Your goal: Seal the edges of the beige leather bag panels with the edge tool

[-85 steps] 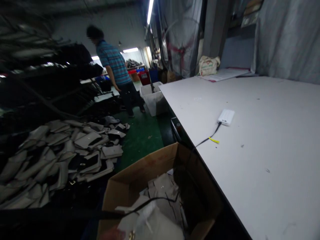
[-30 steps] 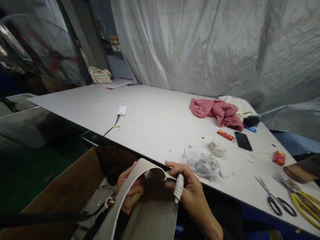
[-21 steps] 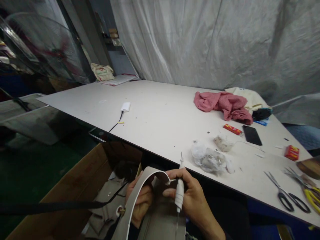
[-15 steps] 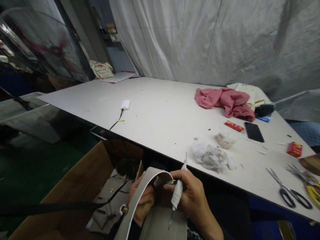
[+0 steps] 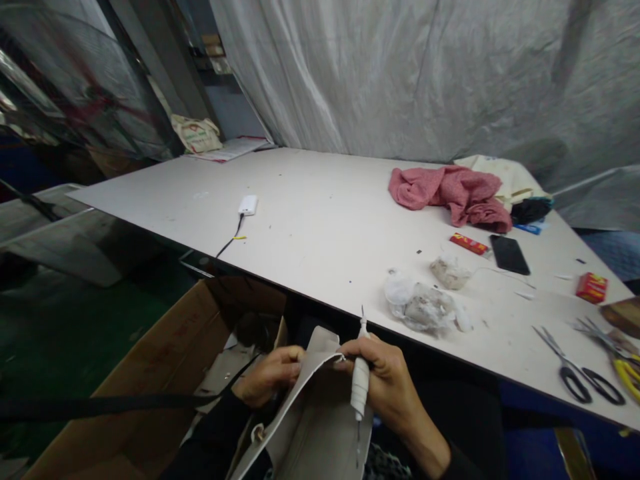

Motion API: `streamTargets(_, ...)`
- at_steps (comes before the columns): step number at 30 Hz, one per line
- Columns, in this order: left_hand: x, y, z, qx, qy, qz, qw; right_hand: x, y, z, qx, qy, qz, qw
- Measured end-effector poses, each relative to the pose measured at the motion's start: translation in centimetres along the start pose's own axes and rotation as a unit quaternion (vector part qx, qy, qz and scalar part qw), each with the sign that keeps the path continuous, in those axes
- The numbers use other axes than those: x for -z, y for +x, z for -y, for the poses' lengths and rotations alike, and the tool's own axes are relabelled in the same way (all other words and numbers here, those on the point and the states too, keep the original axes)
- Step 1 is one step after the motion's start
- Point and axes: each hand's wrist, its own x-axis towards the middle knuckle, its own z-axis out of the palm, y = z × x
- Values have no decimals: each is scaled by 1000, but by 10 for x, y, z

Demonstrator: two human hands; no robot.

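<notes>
A beige leather-like bag (image 5: 327,427) stands in my lap, its upper edge curved and a small metal fitting on its left side. My right hand (image 5: 383,373) is closed around an awl (image 5: 360,387) with a white wrapped handle and a thin metal point at each end. Its thumb and forefinger also pinch the bag's upper edge. My left hand (image 5: 273,377) is at the bag's left outer side, fingers curled together with the tips against or close to the material. What they pinch is hidden.
A cardboard box (image 5: 150,360) with beige pieces stands left, crossed by a black strap (image 5: 110,405). On the white table (image 5: 310,233) lie plastic-wrapped bundles (image 5: 425,307), scissors (image 5: 575,367), a phone (image 5: 509,255), red boxes (image 5: 593,287), a pink cloth (image 5: 455,190) and a white device (image 5: 248,205).
My left hand has come out from behind the bag's curved edge to its left side. The edge has straightened and leans less. The right hand keeps the awl, now more upright.
</notes>
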Motion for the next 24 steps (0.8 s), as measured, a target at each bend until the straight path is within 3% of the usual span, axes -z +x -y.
streamTargets(3, -9, -3, -38, -140, 158, -66, 975, 0, 1, 2, -26, 3, 3, 1000)
streamTargets(5, -26, -9, -66, -186, 251, -10, 950, -1, 2, 5, -22, -7, -5, 1000)
streamTargets(7, -48, -15, -88, -192, 321, 94, 923, -2, 3, 8, -5, -21, -19, 1000)
streamTargets(9, -72, -19, -101, -171, 404, 135, 889, -3, 3, 10, 14, -36, -30, 999)
streamTargets(12, -99, -15, -101, -140, 471, 78, 867, -3, 3, 9, 28, -47, -47, 997)
streamTargets(15, -109, -4, -87, -136, 460, 10, 877, -3, 1, 3, 10, -35, -56, 998)
streamTargets(19, -107, 8, -69, -150, 418, -7, 896, -3, 0, -3, -26, -19, -57, 998)
streamTargets(24, -98, 21, -64, -128, 378, -20, 917, 11, -3, -4, -12, -13, -59, 998)
